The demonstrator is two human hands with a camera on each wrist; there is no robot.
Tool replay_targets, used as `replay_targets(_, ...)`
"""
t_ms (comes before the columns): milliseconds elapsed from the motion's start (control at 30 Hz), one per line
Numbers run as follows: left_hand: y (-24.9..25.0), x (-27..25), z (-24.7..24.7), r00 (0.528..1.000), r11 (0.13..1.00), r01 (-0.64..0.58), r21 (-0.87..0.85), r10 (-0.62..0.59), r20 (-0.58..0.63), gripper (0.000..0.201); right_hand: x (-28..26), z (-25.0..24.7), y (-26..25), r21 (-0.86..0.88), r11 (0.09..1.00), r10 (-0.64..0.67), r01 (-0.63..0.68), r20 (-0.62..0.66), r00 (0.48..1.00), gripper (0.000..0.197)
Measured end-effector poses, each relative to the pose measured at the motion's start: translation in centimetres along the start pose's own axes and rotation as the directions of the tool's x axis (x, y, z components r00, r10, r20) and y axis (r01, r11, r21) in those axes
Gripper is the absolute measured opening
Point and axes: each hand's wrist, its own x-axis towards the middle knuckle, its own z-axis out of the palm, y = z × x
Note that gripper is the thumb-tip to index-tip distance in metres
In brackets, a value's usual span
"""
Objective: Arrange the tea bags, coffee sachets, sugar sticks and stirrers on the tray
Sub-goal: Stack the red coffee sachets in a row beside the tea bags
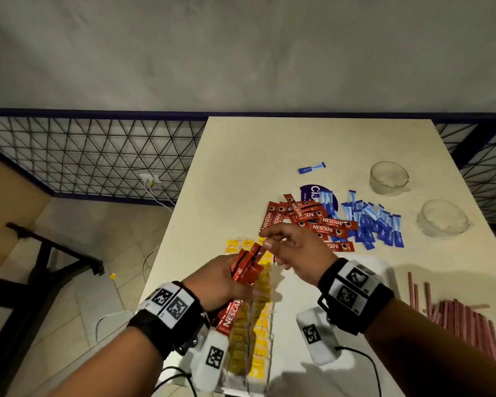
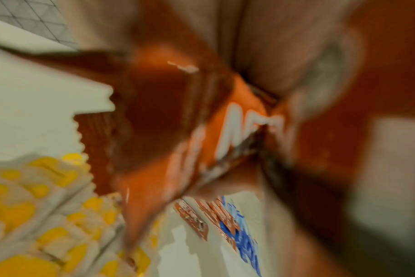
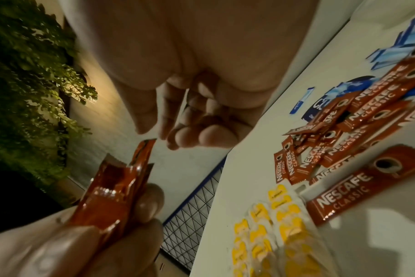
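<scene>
Both forearms are showing bare. Each wrist is wearing a black strap (image 1: 166,319) carrying white square tags printed with black block patterns. Beneath the left hand (image 1: 215,282) and the right hand (image 1: 295,253), white camera pods (image 1: 317,336) are hanging, each trailing a thin black cable (image 1: 367,365).

"NESCAFE CLASSIC" is printed in white on the red foil coffee sachets (image 1: 331,227) scattered on the table — the same lettering is read on the loose sachets in the right wrist view (image 3: 358,182). "NESCAF" is seen on a red sachet (image 1: 230,318) below the left wrist. On a dark blue round label (image 1: 309,193) only "Cl" is legible.
</scene>
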Motion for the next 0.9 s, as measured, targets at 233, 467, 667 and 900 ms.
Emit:
replay_targets(233,0.0,0.7,0.8,0.997,0.986,-0.036,-0.162,0.026,-0.068,0.031,-1.1,-3.3,0.5,0.042,0.999,0.009,-0.002,-0.177,0.984,0.015)
replay_targets(467,0.1,1.6,1.8,0.964,0.993,-0.112,-0.046,0.097,-0.248,0.024,-1.7,-3.3,-0.5,0.366,0.926,0.161,-0.095,-0.152,0.975,0.014)
replay_targets(667,0.1,1.3,1.2,0.959,0.979,-0.128,-0.157,0.082,-0.271,0.034,-1.5,-4.0,-0.8,0.45,0.883,0.24,-0.13,-0.195,0.951,0.014)
replay_targets(900,2.2,1.6,1.6,0.949,0.784,-0.158,-0.601,-0.048,-0.312,0.014,-2.0,-4.2,-0.8,0.256,0.966,0.087,-0.037,-0.186,0.979,0.019)
